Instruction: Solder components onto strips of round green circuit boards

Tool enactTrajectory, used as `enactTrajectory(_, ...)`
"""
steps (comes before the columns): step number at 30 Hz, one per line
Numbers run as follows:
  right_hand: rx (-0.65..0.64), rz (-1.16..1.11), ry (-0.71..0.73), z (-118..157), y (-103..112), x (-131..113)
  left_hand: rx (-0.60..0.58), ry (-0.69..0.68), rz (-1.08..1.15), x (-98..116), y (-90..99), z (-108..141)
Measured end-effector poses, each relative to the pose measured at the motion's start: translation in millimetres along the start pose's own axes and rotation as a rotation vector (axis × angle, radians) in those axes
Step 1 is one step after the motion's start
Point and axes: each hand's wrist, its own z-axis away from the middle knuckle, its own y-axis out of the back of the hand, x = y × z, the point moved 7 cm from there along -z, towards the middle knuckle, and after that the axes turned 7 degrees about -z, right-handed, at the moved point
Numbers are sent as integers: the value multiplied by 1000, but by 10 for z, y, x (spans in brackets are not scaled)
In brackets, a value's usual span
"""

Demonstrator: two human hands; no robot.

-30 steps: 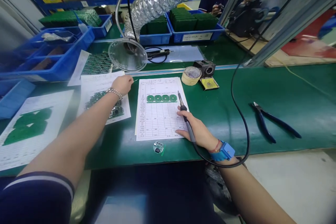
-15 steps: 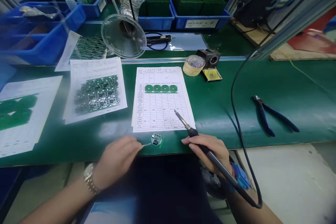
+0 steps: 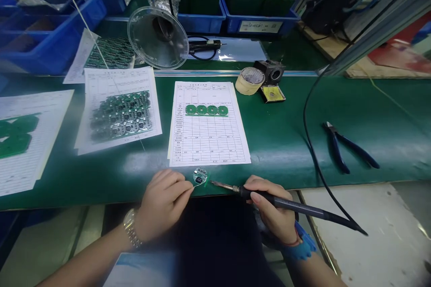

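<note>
My left hand [image 3: 166, 202] pinches a thin solder wire [image 3: 200, 184], whose end lies over the lower edge of a small round circuit board [image 3: 200, 174]. The board rests on the green bench near its front edge, with a narrow green strip [image 3: 207, 180] along its right side. In my right hand [image 3: 274, 208] is a soldering iron [image 3: 296, 206], gripped by its dark handle. Its metal tip points left and ends just right of the strip; whether they touch I cannot tell.
Behind the board lies a printed sheet [image 3: 208, 148] bearing a row of green round boards [image 3: 206, 110]. Populated boards [image 3: 123, 114] sit on papers to the left. Blue-handled cutters [image 3: 350, 148], a solder-stained roll [image 3: 249, 81] and an iron stand [image 3: 269, 73] are rightward. A fume extractor funnel [image 3: 158, 38] hangs above.
My right hand has swung the iron's tip down and left, from over the sheet to beside the round board. My left hand has moved right, bringing the wire over the board's lower edge.
</note>
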Motion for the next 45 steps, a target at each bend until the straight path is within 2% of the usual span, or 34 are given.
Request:
enactTrajectory(5,-21,12,-4,-61,-67,-68,-83,-24,62,11,-92,-78)
enactTrajectory(14,-40,71,-11,-67,-77,-73,-167,-11,34,-41,-205,-53)
enactTrajectory(31,-124,80,103,-127,-128,-167,-208,-12,23,-33,-225,-111)
enactTrajectory(45,-147,84,93,-132,-125,-147,-241,-31,-36,1,-280,-151)
